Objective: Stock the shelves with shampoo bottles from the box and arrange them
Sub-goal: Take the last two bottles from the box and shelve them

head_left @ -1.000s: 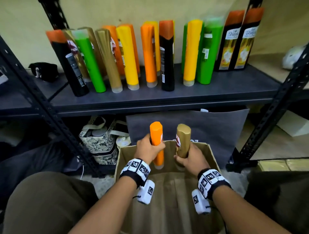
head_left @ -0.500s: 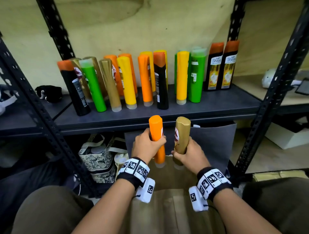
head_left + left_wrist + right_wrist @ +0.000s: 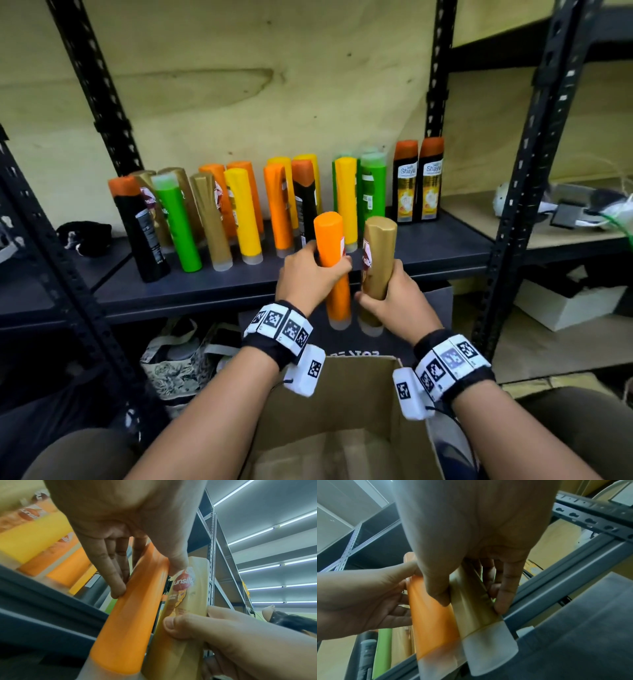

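Note:
My left hand (image 3: 310, 274) grips an orange shampoo bottle (image 3: 331, 260) around its middle, cap end down. Beside it my right hand (image 3: 394, 298) grips a gold shampoo bottle (image 3: 378, 260), also cap down. Both bottles are held upright, side by side, in front of the dark shelf's (image 3: 445, 243) front edge, above the open cardboard box (image 3: 342, 428). The left wrist view shows fingers (image 3: 118, 586) curled on the orange bottle (image 3: 133, 622), with the gold bottle (image 3: 181, 601) next to it. In the right wrist view the thumb and fingers (image 3: 503, 599) wrap the gold bottle (image 3: 471, 604).
A row of several black, green, gold, yellow and orange bottles (image 3: 239, 212) stands on the shelf, with two black bottles (image 3: 416, 178) at the right end. Black steel uprights (image 3: 524, 192) flank the bay. A patterned bag (image 3: 178, 363) and a grey bag sit under the shelf.
Both hands have risen out of the box with their bottles and moved forward to the shelf's front edge. The head view has tilted up, showing more wall.

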